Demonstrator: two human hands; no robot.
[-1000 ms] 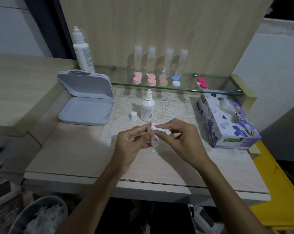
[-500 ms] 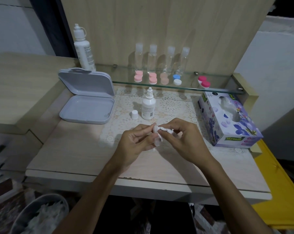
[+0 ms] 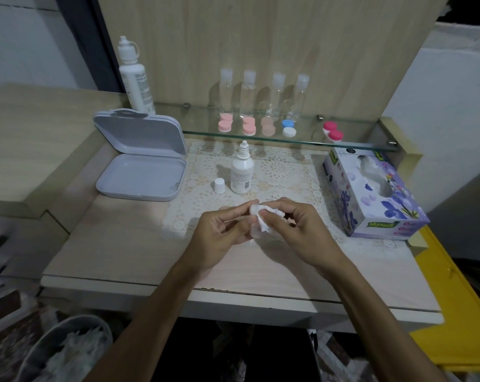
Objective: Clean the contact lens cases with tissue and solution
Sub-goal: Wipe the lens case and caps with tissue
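Both hands meet over the front of the tabletop (image 3: 128,244), just above the near edge of a lace mat (image 3: 282,175). Left hand (image 3: 219,238): grip pinches a small pale item at the fingertips; it is mostly hidden, so whether it is a lens case part cannot be told. Right hand (image 3: 296,232): grip closed on a crumpled white tissue (image 3: 263,219), thumb and forefinger pressing it against the item in the left hand. The tissue hangs a little below the fingers.

On the lace mat behind the hands: a small white dropper bottle (image 3: 242,172), upright, uncapped; its white cap (image 3: 219,185) stands just beside it on the left. Left of the mat, a grey hinged box (image 3: 142,158) lies open, lid tilted up at the back. At the right, a purple floral tissue box (image 3: 371,194), tissue showing in its top slot.

Glass shelf (image 3: 205,125) at the back: a tall white solution bottle (image 3: 134,78) at the left end; four clear bottles (image 3: 263,95) in a row against the wood panel. In front of them, lens cases: three pink cases (image 3: 247,126), one blue-and-white case (image 3: 288,128), one magenta case (image 3: 333,132) further right.

Lower left, below the tabletop: a bin (image 3: 65,351) holding white crumpled paper.
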